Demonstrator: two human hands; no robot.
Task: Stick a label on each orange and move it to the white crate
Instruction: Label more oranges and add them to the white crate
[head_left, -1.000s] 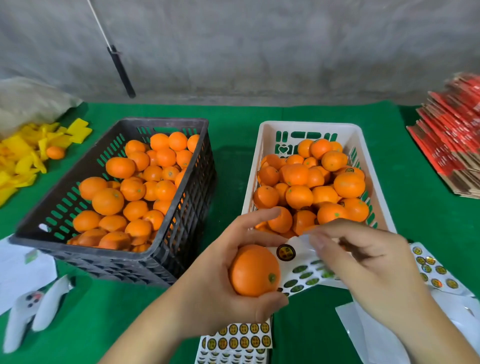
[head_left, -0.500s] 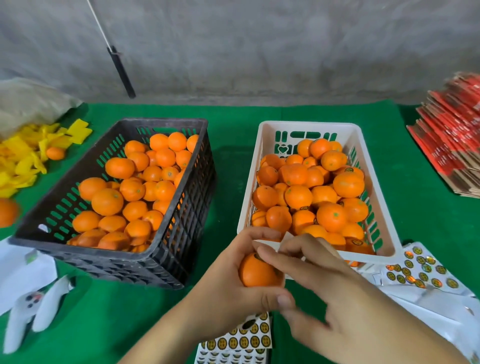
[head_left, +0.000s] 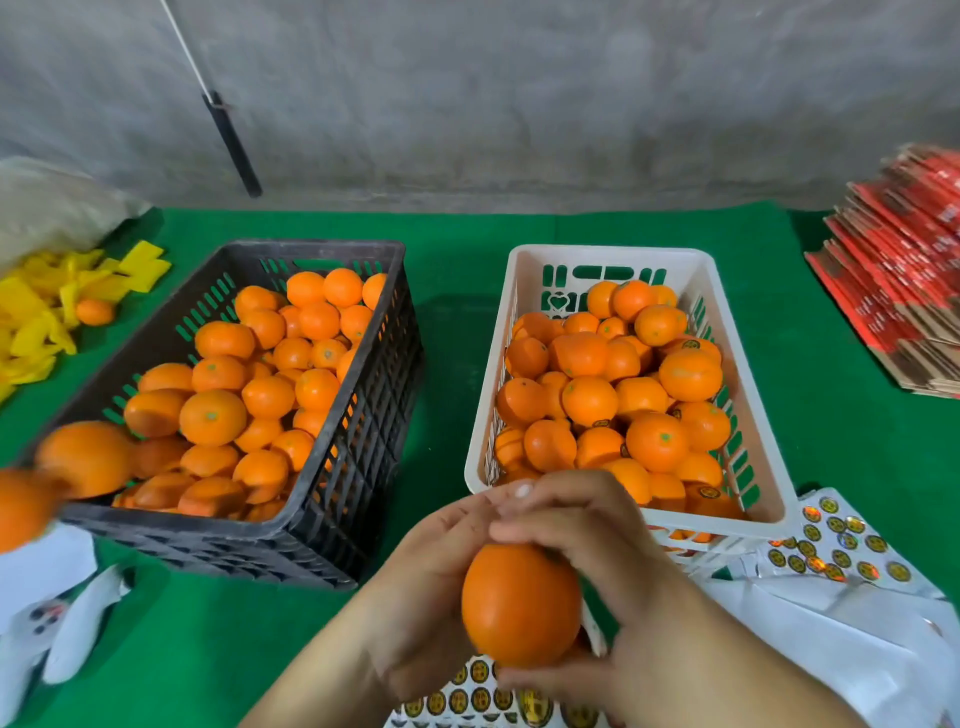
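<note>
An orange (head_left: 519, 603) sits low in the middle of the view, held between both hands. My left hand (head_left: 426, 587) cups it from the left. My right hand (head_left: 613, 556) curls over its top and right side, thumb underneath. No label shows on the side facing me. The white crate (head_left: 608, 253), nearly full of oranges, stands just beyond my hands. The black crate (head_left: 311, 248), also full of oranges, is to its left. One label sheet (head_left: 478, 696) lies under my hands and another (head_left: 836, 540) to the right of the white crate.
Two blurred oranges (head_left: 83, 457) are at the left edge by the black crate. Yellow pieces (head_left: 36, 322) lie far left, a red cardboard stack (head_left: 898, 270) far right. White backing papers (head_left: 841, 644) and a white controller (head_left: 67, 629) lie on the green cloth.
My right hand left the label sheet and came onto the orange, first with its fingertips, now wrapped over it. The orange has risen slightly. Blurred oranges have appeared at the left edge.
</note>
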